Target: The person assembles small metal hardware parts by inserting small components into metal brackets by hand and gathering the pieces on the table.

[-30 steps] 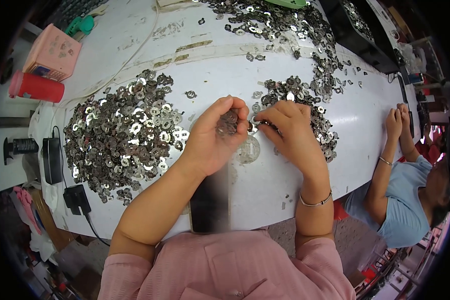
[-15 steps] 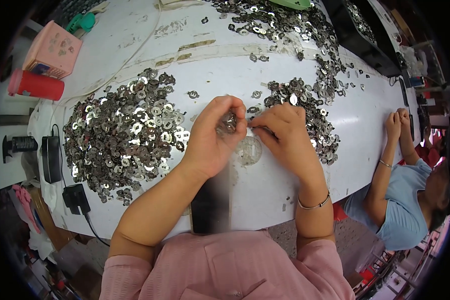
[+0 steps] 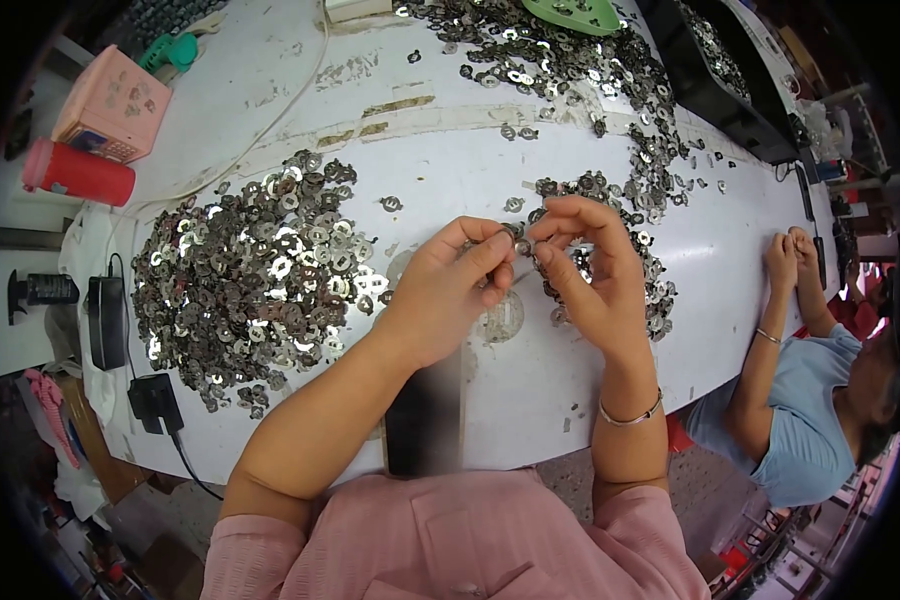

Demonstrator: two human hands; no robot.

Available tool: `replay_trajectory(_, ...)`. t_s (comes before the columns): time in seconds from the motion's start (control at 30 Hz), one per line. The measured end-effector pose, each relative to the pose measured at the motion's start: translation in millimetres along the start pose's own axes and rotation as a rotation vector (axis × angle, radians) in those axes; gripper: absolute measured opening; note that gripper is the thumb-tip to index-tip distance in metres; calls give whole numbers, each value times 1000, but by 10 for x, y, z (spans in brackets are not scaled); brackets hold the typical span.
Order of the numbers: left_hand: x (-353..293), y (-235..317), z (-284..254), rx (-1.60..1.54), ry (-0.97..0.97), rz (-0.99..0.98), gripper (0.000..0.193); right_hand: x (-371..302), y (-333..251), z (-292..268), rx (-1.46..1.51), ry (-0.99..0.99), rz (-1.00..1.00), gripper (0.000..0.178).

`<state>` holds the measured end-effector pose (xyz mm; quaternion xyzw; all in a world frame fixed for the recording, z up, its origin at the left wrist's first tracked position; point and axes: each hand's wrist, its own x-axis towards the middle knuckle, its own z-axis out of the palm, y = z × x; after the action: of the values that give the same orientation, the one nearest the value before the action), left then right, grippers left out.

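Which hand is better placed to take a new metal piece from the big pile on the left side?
Left. The left hand lies nearest the big pile; the right hand is farther away, over the smaller pile.

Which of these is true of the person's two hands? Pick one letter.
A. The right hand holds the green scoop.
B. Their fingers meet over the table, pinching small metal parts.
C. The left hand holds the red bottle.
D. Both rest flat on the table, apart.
B: the left hand and right hand meet fingertip to fingertip above the white table, pinching small metal parts between the two heaps.
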<state>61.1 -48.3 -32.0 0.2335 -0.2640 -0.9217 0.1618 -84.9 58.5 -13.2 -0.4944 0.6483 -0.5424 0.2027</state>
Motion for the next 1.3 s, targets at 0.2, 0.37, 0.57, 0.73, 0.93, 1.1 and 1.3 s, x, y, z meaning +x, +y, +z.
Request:
replay_trajectory(0.2,42,5,-71,-276,-70,-62,14,21,-19,56,-673,-143,-172,30)
replay_trajectory(0.37,35,52,-30,-280,-48,-99,12,23,6,19,-762,-179,-153,21)
replay_trajectory(0.57,11,-20,-50,-110,-84,-29,7,47,77,-68,-419,-29,-73,13)
replay_trajectory(0.73,-10,12,-52,36,-201,-54,9,9,-32,-57,298,79,224,11)
replay_trajectory(0.93,-3,24,-33,-33,-188,-124,9,10,21,-11,228,-45,-62,18)
replay_trajectory(1.1,-20,34,25,7,-114,-91,10,9,54,-2,301,-59,-81,26)
replay_trajectory(1.3,-31,-10,44,-3,-54,-4,5,21,30,19,321,-57,-39,31)
